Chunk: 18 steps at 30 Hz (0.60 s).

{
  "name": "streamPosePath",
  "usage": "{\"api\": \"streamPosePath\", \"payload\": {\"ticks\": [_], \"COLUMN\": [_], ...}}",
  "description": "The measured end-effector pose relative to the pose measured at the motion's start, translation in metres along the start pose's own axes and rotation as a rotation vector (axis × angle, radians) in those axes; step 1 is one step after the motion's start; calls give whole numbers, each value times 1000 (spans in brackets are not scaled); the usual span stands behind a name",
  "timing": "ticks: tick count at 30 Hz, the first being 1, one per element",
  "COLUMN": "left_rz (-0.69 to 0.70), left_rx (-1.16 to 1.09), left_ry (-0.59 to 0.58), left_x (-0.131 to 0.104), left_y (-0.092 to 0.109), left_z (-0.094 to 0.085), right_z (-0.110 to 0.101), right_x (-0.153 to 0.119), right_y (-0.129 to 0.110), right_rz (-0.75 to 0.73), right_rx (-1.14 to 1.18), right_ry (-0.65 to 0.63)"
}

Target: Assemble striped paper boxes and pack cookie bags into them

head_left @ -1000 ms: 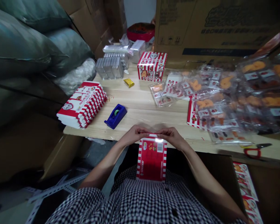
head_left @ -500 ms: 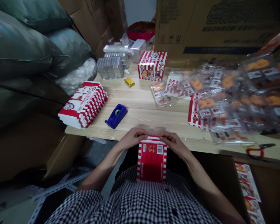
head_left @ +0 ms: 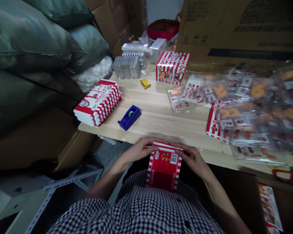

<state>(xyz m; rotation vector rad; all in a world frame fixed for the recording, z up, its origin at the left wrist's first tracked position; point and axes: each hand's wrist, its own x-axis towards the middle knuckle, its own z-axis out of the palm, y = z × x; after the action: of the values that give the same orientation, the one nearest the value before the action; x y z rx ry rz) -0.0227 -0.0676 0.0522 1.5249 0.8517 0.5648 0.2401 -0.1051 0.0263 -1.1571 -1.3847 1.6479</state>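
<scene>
A red box with white-striped edges and a barcode is held in front of my body at the table's front edge. My left hand grips its upper left corner, thumb on the near face and fingers behind the top. At the upper right corner my right hand pinches it the same way. A striped flap runs along the top between the hands. The far side of the box is hidden. Beyond my left hand stands a blue tape dispenser with a green core.
Flat red-and-white cartons are stacked at left. Behind are clear plastic trays, a yellow packet and a finished-looking striped box. Bagged toy food heaps the right side, near red-handled scissors. Grey sacks bulge at far left.
The view has turned left, so the table things appear further right. My fingers have moved over the box's top edge, and the striped top flap now shows folded.
</scene>
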Motion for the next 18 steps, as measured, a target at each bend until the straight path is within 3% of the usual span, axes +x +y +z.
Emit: {"api": "streamPosePath", "payload": {"ticks": [7, 13, 18], "left_rz": [-150, -236, -222], "left_rx": [-328, -261, -193], "left_ry": [-138, -136, -64], "left_x": [7, 21, 22], "left_y": [-3, -4, -6], "left_z": [-18, -30, -25], "right_z": [3, 2, 3], "right_x": [4, 7, 8], "right_y": [-6, -1, -1], "right_rz": [7, 38, 32], "right_rx": [15, -13, -13], "right_ry": [-12, -13, -15]}}
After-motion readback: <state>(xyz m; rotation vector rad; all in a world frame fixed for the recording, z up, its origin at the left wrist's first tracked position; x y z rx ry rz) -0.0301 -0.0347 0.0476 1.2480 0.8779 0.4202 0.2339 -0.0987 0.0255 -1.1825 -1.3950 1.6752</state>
